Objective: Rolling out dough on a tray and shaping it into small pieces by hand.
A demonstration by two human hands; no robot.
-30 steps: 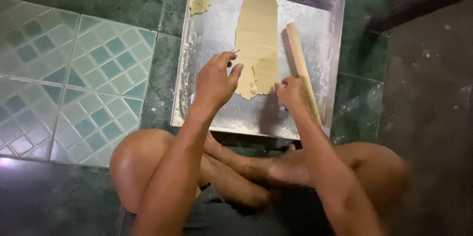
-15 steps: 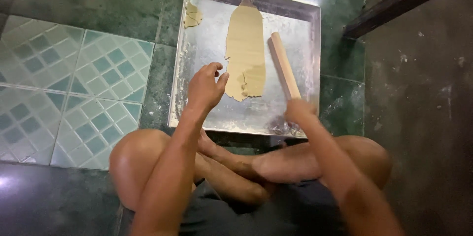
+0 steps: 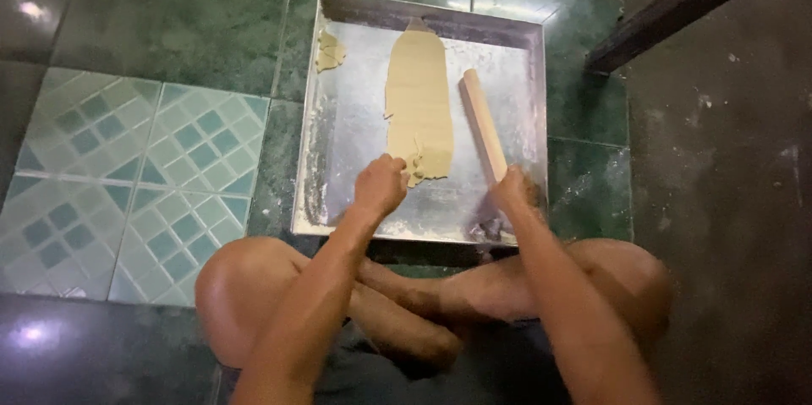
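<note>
Pale dough strip (image 3: 419,105) lies in a square metal tray (image 3: 355,117) on the green tiled floor (image 3: 169,24), long axis 12-to-6, near end ragged. Head view: left hand (image 3: 381,185) sits at the strip's 6 o'clock end, fingers curled, touching the torn edge; can't tell if it pinches dough. Right hand (image 3: 512,189) clenches the near end of a wooden rolling stick (image 3: 482,124), which lies just beside the strip at its 3 o'clock, nearly parallel. Small dough scrap (image 3: 328,51) sits at the tray's 11 o'clock corner.

In the tray (image 3: 338,130), the dough strip (image 3: 419,105) lies mid-tray, rolling pin (image 3: 484,128) just right, dough scrap (image 3: 328,51) by the far-left corner.
</note>
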